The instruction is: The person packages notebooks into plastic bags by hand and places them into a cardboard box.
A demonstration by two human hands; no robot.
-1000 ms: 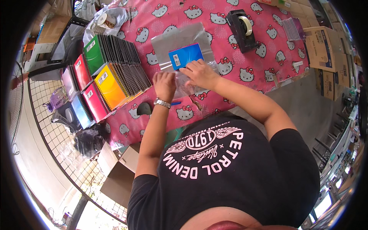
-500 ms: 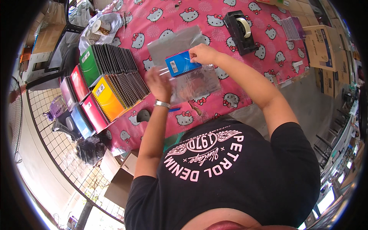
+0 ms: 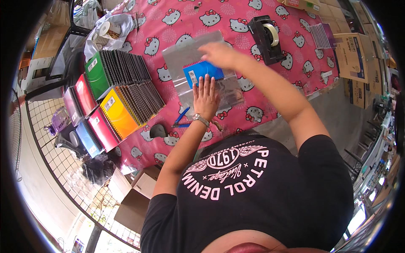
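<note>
A blue spiral notebook (image 3: 193, 72) lies on a clear plastic sheet (image 3: 177, 54) on the table. My left hand (image 3: 206, 99) is open, its straight fingers resting flat over the notebook's near edge. Over the far right part of the notebook hovers my right hand (image 3: 221, 55), its fingers pointing left above the plastic. Motion blurs those fingers, so their closure is unclear. More clear plastic (image 3: 233, 90) spreads out to the right of my left hand. Beside my left wrist lies a tool with two blue handles (image 3: 182, 114), partly covered by the wrist.
Stacked spiral notebooks (image 3: 120, 107) in several colours stand at the left. A black tape dispenser (image 3: 266, 40) sits at the far right, with a small purple notebook (image 3: 322, 36) beyond it. A dark round object (image 3: 158, 131) lies near the front edge. Cardboard boxes (image 3: 352, 57) stand right of the table.
My left hand has moved right and now lies flat on the notebook. My right hand has left the notebook's right end and moved up and left. More of the blue-handled tool shows.
</note>
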